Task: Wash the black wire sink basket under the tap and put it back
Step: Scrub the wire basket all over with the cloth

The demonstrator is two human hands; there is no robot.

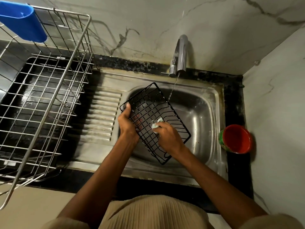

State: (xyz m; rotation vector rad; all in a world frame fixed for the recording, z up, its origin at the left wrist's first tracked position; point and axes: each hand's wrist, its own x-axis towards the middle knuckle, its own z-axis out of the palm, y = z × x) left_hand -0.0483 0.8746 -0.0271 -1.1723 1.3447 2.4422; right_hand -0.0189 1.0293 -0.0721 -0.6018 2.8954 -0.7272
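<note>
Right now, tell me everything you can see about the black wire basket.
The black wire basket is a shallow rectangular grid of thin dark wire, held tilted over the steel sink. The left hand grips its left edge; the right hand presses a pale scrub pad against the mesh. The tap's stream hits its upper right edge.

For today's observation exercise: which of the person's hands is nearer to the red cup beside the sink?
Right. The right hand scrubs inside the black wire basket, on the red cup's side; the left hand grips the basket's far edge.
</note>
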